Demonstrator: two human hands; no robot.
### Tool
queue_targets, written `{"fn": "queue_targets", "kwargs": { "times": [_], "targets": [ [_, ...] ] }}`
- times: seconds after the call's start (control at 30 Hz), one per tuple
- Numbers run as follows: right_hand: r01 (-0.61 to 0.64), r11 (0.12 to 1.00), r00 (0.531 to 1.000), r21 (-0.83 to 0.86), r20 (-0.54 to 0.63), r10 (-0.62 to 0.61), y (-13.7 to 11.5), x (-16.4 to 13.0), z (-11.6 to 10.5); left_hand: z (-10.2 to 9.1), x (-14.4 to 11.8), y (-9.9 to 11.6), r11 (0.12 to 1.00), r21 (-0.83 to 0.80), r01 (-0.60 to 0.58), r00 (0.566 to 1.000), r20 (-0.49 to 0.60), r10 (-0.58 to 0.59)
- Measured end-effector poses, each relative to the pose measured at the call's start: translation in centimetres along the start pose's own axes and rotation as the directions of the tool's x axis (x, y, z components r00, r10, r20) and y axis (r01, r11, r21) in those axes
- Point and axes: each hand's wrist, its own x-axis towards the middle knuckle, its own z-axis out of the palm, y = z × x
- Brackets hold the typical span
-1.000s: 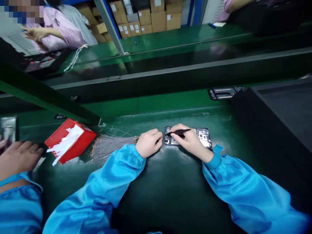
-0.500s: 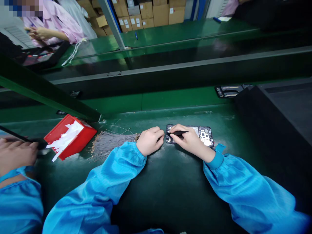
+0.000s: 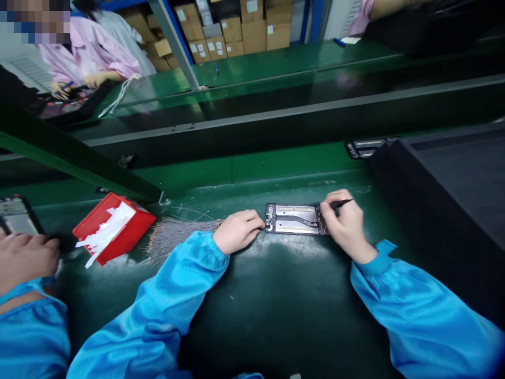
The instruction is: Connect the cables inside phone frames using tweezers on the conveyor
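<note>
An opened phone [image 3: 295, 220] lies flat on the green bench, showing silver metal and a dark ribbon cable along its middle. My left hand [image 3: 239, 231] has its fingers pinched together at the phone's left edge; what is between the fingertips is too small to make out. At the opposite end my right hand [image 3: 344, 223] is closed around thin black tweezers [image 3: 341, 203], the pointed end aimed up and right. Its thumb and fingertips touch the phone and hide that end. A bundle of thin grey cables [image 3: 169, 237] with gold-coloured ends spreads out left of my left hand.
A red box [image 3: 138, 223] with white paper strips stands left of the cables. A co-worker's hand [image 3: 27, 258] rests beside another opened phone [image 3: 18, 216]. One more phone part [image 3: 363, 149] lies by a large black tray [image 3: 418, 195] on the right. A green post [image 3: 79, 158] slants at left.
My right hand has moved right with the tweezers, from the phone's left end to its right end, uncovering the middle. My left hand has shifted slightly left. The view has tilted a little.
</note>
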Motion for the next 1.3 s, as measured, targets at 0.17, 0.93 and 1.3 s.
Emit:
{"fn": "queue_targets", "kwargs": {
  "times": [0.17, 0.93, 1.3],
  "targets": [
    [-0.135, 0.972, 0.991, -0.193, -0.012, 0.135, 1.9, -1.4, -2.5, 0.3, 0.7, 2.1, 0.958, 0.220, -0.186, 0.979, -0.037, 0.199],
    [-0.314, 0.922, 0.908, 0.227, 0.355, 0.222, -1.4, -2.8, -2.4, 2.4, 2.5, 5.2, 0.994, 0.089, 0.064, 0.992, -0.113, -0.054],
    [-0.332, 0.917, 0.892, 0.223, 0.391, 0.228, -1.3, -2.8, -2.5, 2.4, 2.4, 5.1, 0.998, 0.043, 0.052, 0.992, -0.115, -0.047]
  ]
}}
